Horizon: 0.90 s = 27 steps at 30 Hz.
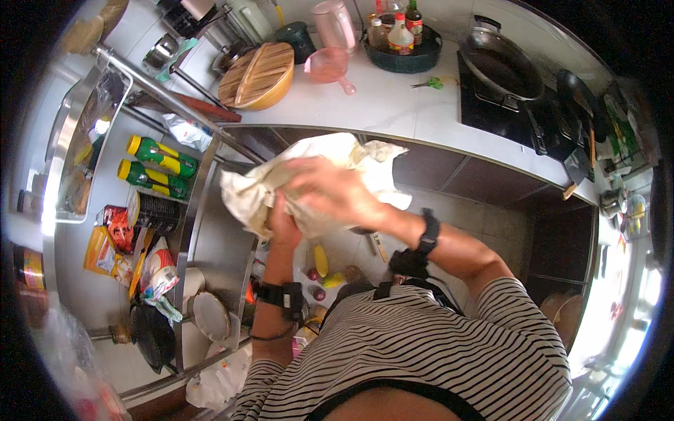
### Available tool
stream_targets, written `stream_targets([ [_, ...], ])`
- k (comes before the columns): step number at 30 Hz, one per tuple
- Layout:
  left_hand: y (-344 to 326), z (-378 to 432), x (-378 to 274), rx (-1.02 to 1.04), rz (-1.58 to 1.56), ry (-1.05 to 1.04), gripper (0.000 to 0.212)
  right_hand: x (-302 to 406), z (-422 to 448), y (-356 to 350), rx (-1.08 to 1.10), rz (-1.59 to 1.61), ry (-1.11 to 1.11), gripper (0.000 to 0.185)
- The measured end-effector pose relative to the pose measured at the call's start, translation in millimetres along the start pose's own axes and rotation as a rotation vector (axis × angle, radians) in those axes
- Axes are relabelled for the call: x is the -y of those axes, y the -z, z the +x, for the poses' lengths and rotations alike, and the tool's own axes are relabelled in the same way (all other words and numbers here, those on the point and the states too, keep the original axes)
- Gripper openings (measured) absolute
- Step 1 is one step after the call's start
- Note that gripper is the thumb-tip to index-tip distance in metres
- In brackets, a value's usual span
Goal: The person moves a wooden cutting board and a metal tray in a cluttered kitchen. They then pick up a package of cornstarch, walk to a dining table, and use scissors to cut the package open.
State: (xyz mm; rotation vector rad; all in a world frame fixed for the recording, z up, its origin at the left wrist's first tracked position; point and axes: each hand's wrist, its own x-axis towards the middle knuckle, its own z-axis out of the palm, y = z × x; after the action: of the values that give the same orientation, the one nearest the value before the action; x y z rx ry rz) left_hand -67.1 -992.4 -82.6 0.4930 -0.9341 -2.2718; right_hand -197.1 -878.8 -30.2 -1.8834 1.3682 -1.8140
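A cream-white cloth [337, 152], crumpled and spread wide, hangs in front of me just short of the counter's edge. My left hand [284, 223] grips it from below, with the thumb up against the fabric and part of the fingers hidden in its folds. Across the upper side of the cloth lies my right hand [337, 192], blurred by motion; its fingers are spread over the fabric, and whether they pinch it is unclear. Black straps circle both wrists.
A white counter [379, 113] holds a bamboo-lidded bowl [258, 76], a pink ladle [329, 68], green-handled scissors [432, 83], a tray [403, 59] of bottles and a wok [500, 63]. At left stands a metal rack [184, 231] with packets and bottles. Onions [318, 293] lie below.
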Motion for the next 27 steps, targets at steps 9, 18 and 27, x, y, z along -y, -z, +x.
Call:
stream_targets([
  [9, -35, 4, -58, -0.062, 0.089, 0.042, 0.054, -69, -64, 23, 0.16, 0.172, -1.075, 0.082],
  [18, 79, -27, -36, 0.016, 0.284, 0.286, 0.061, -121, -116, 0, -0.144, 0.842, -1.023, 0.044],
  [27, 117, -30, -69, -0.129, 0.561, 0.354, 0.03, -154, -133, 93, -0.527, 0.228, -1.031, 0.033],
])
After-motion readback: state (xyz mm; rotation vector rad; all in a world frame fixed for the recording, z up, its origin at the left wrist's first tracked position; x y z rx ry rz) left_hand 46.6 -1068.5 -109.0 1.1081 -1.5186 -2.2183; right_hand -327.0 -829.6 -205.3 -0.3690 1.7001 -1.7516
